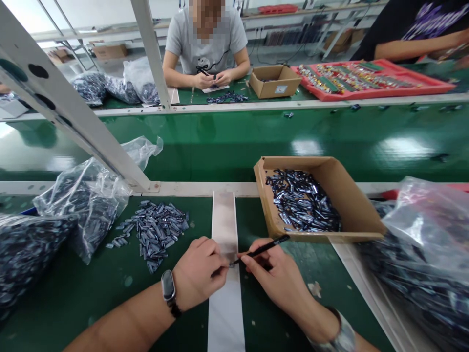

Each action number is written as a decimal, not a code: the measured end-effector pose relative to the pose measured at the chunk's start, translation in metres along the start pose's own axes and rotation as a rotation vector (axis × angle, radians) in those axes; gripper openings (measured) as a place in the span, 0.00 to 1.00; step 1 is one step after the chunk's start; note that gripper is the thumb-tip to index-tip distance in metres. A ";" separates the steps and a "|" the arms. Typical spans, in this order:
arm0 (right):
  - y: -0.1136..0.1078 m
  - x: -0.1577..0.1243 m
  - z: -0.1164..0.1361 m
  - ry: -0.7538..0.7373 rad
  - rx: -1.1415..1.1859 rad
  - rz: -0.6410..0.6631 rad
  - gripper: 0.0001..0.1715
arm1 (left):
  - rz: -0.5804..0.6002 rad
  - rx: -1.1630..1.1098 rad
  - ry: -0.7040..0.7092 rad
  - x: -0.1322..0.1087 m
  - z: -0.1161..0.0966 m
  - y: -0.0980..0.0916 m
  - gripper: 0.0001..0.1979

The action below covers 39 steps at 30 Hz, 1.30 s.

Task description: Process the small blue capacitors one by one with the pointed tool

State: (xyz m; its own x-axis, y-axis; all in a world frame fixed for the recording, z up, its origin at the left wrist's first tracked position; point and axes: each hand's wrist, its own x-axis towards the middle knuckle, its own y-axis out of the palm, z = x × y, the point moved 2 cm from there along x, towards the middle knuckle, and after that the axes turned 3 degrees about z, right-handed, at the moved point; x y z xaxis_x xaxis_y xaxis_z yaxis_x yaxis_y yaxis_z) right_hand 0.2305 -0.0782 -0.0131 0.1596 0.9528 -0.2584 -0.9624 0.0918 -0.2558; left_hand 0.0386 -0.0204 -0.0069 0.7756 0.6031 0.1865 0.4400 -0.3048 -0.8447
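Here's the green table [186,335], plastic bags [97,195] crowding its left edge. A cardboard box [357,208] of dark parts stands far right, a loose pile [161,227] lies left, and a white strip [225,318] runs near to far between them. Over it, the left hand [200,271] pinches a small part [232,264], mostly hidden, its long axis unreadable. The right hand [280,276] has its fingers closed round a black pen [266,246], slanting far right, its tip right at the part.

Light [408,146] is reflected at right on a glossy green surface [220,151] edged by white rails [190,188]; far back, tables [311,13] are set on a grey floor [135,51].
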 end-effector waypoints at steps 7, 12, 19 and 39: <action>-0.001 0.001 0.002 -0.016 -0.006 0.008 0.16 | 0.027 0.213 0.164 -0.003 -0.005 -0.002 0.09; -0.001 0.001 0.006 -0.048 -0.037 0.002 0.13 | 0.161 0.349 0.132 -0.004 -0.013 -0.004 0.10; -0.004 -0.003 0.006 -0.063 0.045 -0.030 0.18 | 0.169 0.375 0.082 -0.004 -0.014 -0.001 0.11; -0.002 -0.001 -0.001 -0.086 0.009 -0.011 0.20 | 0.090 0.268 0.056 -0.003 -0.013 0.002 0.08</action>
State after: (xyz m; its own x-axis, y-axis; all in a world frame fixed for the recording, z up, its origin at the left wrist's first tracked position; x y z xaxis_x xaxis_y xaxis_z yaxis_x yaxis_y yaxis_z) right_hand 0.2327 -0.0799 -0.0132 0.1515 0.9729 -0.1745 -0.9625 0.1050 -0.2500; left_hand 0.0428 -0.0327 -0.0024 0.8329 0.5389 0.1260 0.2392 -0.1451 -0.9601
